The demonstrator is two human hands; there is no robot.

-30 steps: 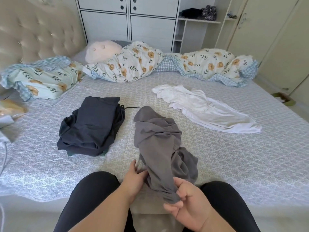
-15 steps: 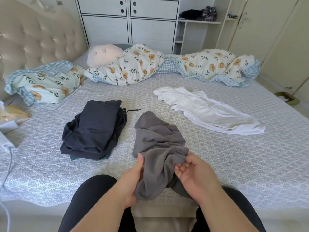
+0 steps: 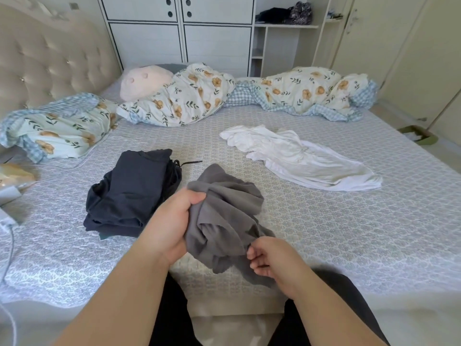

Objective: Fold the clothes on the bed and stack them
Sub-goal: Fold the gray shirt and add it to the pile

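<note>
Fingers [image 3: 193,198] of the left hand [image 3: 169,226] curled tight round a bunch of the grey garment [image 3: 224,221], up near its top. Fingers [image 3: 254,258] of the right hand [image 3: 270,258] pinching a low edge of the same cloth. Both hands holding on now.

Half a second ago, left hand flat and straight against the cloth; now wrapped round it and higher up. Right hand lower than before, down at the hem. Grey garment bunched up more and lifted partly off the bed [image 3: 349,233], between the two hands, near the front edge.

Probably hunting for the ends, ready to shake the cloth out flat. No fold made in it yet.

Dark folded stack [image 3: 129,193] just to the left, already neat, a thin black cord [image 3: 189,163] poking out beside it. White garment [image 3: 299,158] further back on the right, loose and not folded. So one pile done, grey one in hand, white one left for later.

Flowery quilt [image 3: 189,96] rolled up along the far side.
</note>
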